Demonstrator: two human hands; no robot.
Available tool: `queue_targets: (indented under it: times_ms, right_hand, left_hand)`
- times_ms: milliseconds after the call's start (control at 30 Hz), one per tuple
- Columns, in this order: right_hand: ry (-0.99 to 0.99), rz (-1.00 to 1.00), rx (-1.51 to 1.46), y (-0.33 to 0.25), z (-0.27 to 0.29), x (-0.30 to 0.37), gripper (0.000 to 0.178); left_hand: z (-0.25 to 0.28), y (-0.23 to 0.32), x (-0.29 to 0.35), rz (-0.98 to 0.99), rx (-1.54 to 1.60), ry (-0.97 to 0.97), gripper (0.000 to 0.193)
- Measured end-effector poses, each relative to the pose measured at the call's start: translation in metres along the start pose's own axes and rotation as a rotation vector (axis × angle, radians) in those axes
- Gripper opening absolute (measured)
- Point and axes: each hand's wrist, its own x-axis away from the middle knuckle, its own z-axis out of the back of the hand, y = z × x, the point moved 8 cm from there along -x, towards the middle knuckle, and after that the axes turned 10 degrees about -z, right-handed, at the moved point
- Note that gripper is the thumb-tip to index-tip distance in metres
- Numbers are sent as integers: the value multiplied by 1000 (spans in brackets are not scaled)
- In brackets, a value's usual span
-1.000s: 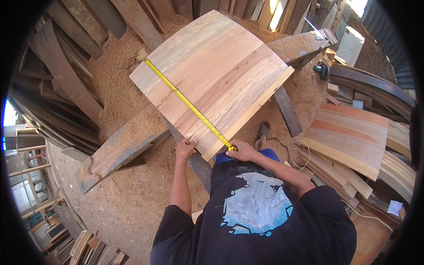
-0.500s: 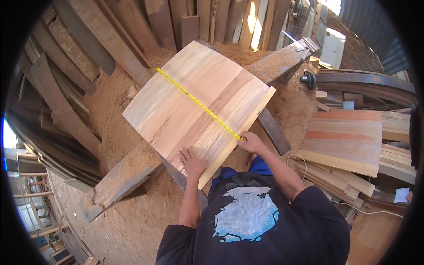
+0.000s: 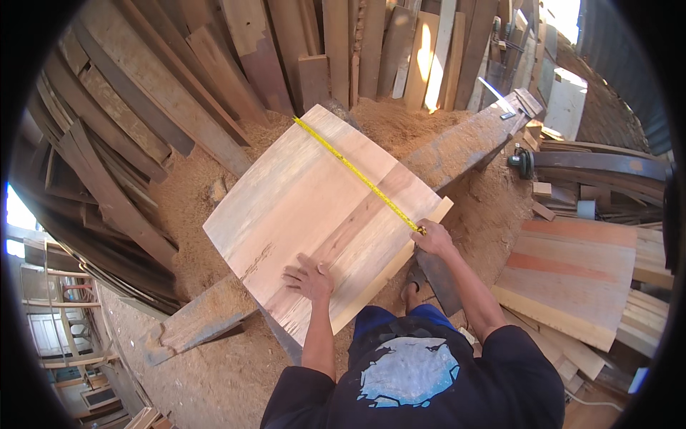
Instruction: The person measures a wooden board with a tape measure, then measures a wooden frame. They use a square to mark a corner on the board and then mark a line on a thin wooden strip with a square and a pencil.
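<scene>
A wide glued-up wooden panel (image 3: 286, 193) with pale and reddish strips lies at a slant in front of me. A yellow tape measure (image 3: 357, 171) is stretched across its face, from the far edge to the near edge, close to the right end. My right hand (image 3: 434, 239) is closed around the near end of the tape at the panel's near edge; the fingers partly hide what they grip. On the near left part of the panel my left hand (image 3: 312, 278) rests with fingers spread, holding nothing.
A sawdust-covered beam (image 3: 464, 139) runs beneath the panel, with a small tool (image 3: 507, 115) on its far end. Boards (image 3: 271, 57) lean along the back. To the right, another panel (image 3: 572, 264) lies on stacked timber, near a dark green power tool (image 3: 525, 163).
The tape has shifted right along the panel, toward its right end, with my right hand moving along. My left hand has moved farther onto the panel's face. The whole view has shifted slightly.
</scene>
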Motion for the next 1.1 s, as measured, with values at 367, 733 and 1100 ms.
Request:
queue_targets:
  times_ms: [367,733,1100]
  right_hand:
    - [-3,40,-41,64,25,-37,51]
    - [-10,11,-217,105,32,-36,53]
    - [-138,-126,-177,108,33,-34,50]
  left_hand:
    - [5,11,-3,123,-69,-11,78]
    - [-2,29,-111,-303,81,233,78]
    - [-42,135,-508,-787,-208,154,72]
